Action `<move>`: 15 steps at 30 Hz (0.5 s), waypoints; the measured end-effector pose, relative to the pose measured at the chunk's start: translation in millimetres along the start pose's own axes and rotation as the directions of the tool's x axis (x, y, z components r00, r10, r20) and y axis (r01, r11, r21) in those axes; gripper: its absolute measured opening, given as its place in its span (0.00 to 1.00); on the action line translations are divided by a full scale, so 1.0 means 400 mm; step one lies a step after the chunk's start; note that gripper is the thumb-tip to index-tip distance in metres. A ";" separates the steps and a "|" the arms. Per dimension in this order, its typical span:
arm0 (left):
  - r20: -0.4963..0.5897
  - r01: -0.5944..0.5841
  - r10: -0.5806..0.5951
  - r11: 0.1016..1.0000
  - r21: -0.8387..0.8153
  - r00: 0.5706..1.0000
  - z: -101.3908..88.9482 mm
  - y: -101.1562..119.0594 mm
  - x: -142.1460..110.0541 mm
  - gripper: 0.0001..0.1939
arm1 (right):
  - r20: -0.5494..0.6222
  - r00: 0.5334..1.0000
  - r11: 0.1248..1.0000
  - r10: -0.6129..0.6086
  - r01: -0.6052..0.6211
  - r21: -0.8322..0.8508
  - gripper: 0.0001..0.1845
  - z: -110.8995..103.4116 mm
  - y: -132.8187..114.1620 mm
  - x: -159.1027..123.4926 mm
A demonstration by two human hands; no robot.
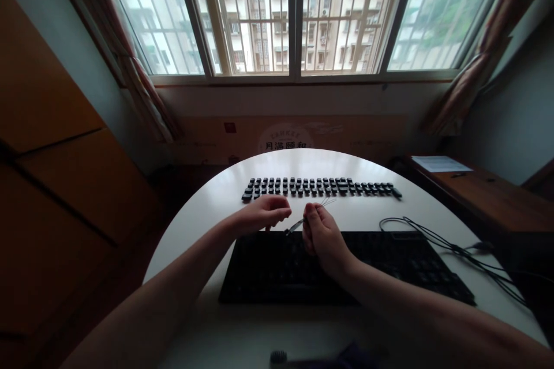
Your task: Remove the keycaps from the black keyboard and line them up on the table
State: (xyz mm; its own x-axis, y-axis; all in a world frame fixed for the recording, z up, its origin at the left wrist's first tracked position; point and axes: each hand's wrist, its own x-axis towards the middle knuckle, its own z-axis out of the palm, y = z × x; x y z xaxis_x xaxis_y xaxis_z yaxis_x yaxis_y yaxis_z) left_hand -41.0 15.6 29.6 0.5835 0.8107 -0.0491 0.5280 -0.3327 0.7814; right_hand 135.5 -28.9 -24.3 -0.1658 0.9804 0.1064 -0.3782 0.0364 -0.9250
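At the near edge, a brush [278, 356] is seen. Beyond it lies the keyboard [264, 279]; some keys seem left on its right end, though darkness hides the rest. Above it, a wire puller [295, 226] is gripped by the right hand [321, 232]; the left hand [265, 212] is curled, its contents untellable. Farther, many keycaps [319, 190] are already off, set in rows.

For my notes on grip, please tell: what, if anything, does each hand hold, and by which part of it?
The right hand holds a thin wire-ended tool around its middle; no held thing shows in the left hand.
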 end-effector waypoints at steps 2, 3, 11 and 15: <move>0.156 0.045 -0.023 0.989 -0.138 0.988 -0.021 0.008 -0.012 0.20 | -0.028 0.999 0.999 0.021 -0.020 0.037 0.26 0.000 0.000 0.006; 0.198 0.058 -0.028 0.987 -0.151 0.980 -0.028 0.009 -0.016 0.21 | -0.033 0.999 0.999 0.022 -0.021 0.040 0.26 -0.001 0.001 0.008; 0.256 0.020 0.030 0.981 -0.191 0.966 -0.029 -0.021 -0.013 0.20 | -0.009 1.000 1.000 0.011 -0.011 0.002 0.27 0.001 0.008 0.009; 0.280 0.059 0.014 0.966 -0.252 0.960 -0.035 -0.028 -0.016 0.21 | 0.005 1.000 1.000 0.019 -0.019 -0.022 0.27 0.001 0.010 0.011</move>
State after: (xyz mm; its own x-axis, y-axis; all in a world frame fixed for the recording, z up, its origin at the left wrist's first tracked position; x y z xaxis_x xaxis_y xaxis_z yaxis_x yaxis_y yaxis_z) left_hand -59.0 20.7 29.9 0.7406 0.6383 -0.2101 0.3891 -0.1524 0.9085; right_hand 132.8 -24.6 -27.3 -0.1774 0.9800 0.0902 -0.3547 0.0218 -0.9347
